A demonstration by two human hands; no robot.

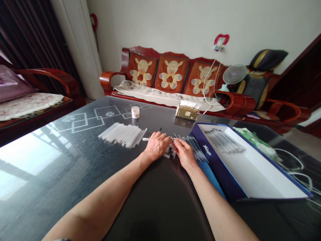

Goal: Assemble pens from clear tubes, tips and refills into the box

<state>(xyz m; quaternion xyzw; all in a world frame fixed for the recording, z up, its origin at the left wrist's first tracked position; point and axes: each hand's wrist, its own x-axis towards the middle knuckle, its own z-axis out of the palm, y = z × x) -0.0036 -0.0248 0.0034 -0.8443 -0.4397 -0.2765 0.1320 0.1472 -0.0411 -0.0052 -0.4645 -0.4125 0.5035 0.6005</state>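
Checking the bench [75,174]: left hand [157,146] and right hand [185,154] meet low over a small cluster of clear pieces [170,152], forearms angled inward. Right fingers [178,142] draw together at a fan of thin rods [193,147]; blur prevents confirming a clamp. Left fingers [157,135] curve down, slightly apart. White tubes [122,135] lie side by side, apparently aligned for orderly handling, well left of an open blue box [215,164].

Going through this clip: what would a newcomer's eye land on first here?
The left hand and right hand meet mid-table on the dark glossy table, with a row of white tubes to their left. To their right lies an open blue box, white inside. Behind stands a red wooden sofa with bear-patterned cushions.
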